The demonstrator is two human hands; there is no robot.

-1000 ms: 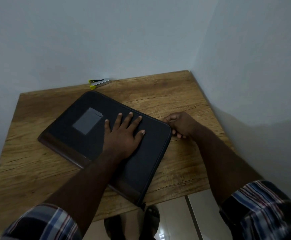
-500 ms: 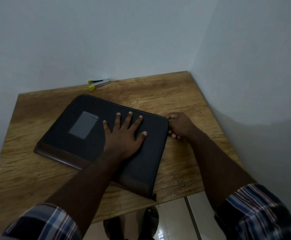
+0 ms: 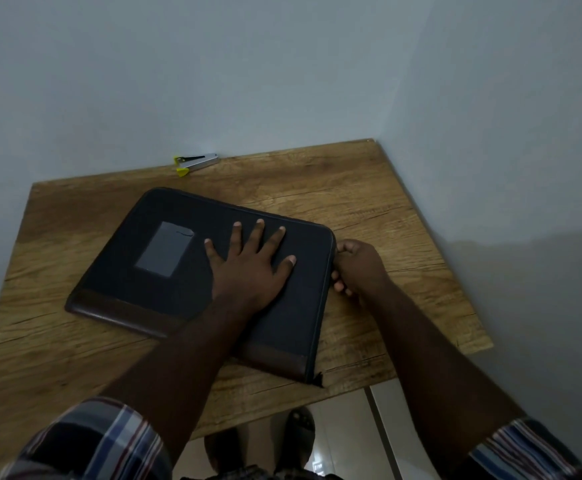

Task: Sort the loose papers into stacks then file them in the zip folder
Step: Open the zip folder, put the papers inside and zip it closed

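Observation:
A dark zip folder (image 3: 151, 237) with a grey patch and a brown strip along its near edge lies closed on the wooden table (image 3: 369, 202). My left hand (image 3: 248, 265) presses flat on its cover with fingers spread. My right hand (image 3: 357, 266) sits at the folder's right edge near the far corner, fingers curled and pinching at the zip line. What it pinches is too small to make out. No loose papers are in view.
A small stapler (image 3: 196, 161) with yellow-green ends lies at the table's far edge against the wall. Walls close in the table at the back and on the right. Below the near edge I see tiled floor and my sandalled feet (image 3: 296, 431).
The folder has turned and slid a little, so its right edge now runs more straight toward me. My right hand moved along that edge with it. My left hand stayed flat on the cover.

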